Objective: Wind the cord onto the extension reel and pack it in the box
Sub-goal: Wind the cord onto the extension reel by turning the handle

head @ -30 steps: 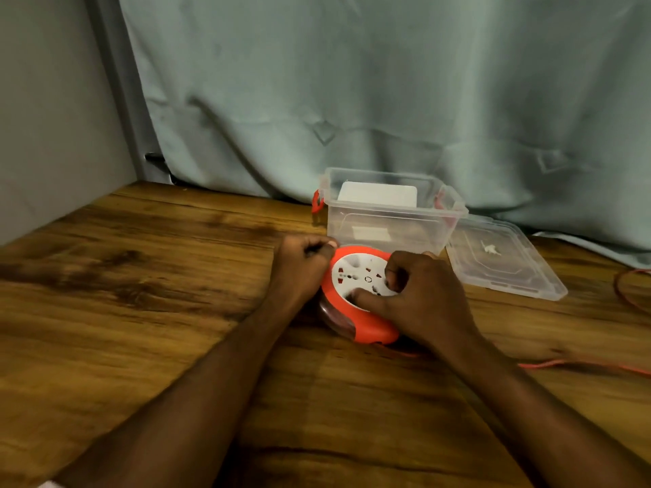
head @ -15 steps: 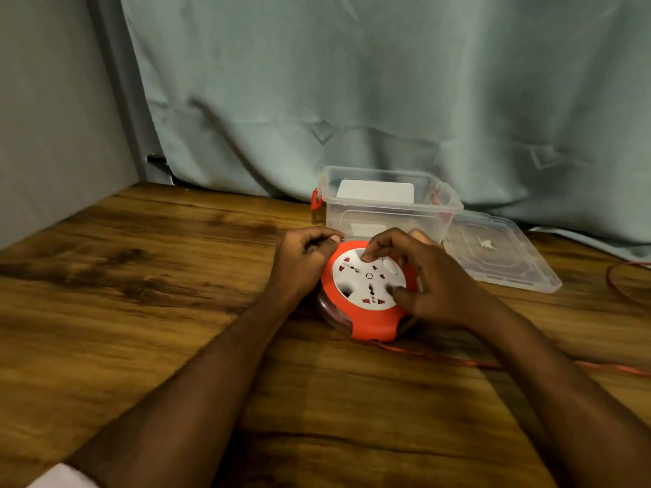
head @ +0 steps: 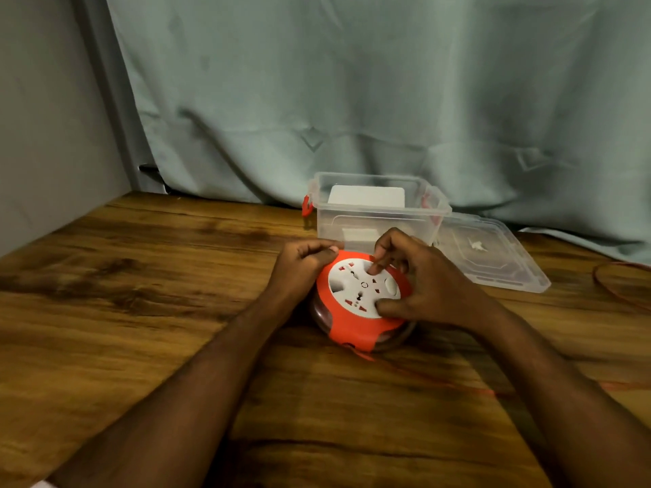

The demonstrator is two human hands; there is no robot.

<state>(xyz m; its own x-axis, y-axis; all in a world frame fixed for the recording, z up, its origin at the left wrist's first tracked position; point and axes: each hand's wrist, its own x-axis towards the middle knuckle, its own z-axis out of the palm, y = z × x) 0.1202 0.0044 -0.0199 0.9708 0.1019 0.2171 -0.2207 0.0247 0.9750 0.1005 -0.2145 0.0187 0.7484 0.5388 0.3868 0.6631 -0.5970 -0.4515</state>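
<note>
I judge I am mid-winding: my left hand (head: 303, 267) curls around the far-left rim of the reel (head: 363, 301) to steady it on the bench (head: 141, 311), while my right hand (head: 415, 280) has fingertips hooked into the white socket face and its thumb pressed on the near edge, ready to turn it. The cord (head: 440, 382) trails off the reel's near side to the right across the bench, so the next move calls for more turns before lifting. Behind the reel, the clear box (head: 377, 213) stands open holding a white item I cannot identify, with its lid (head: 493, 255) lying just to its right.
</note>
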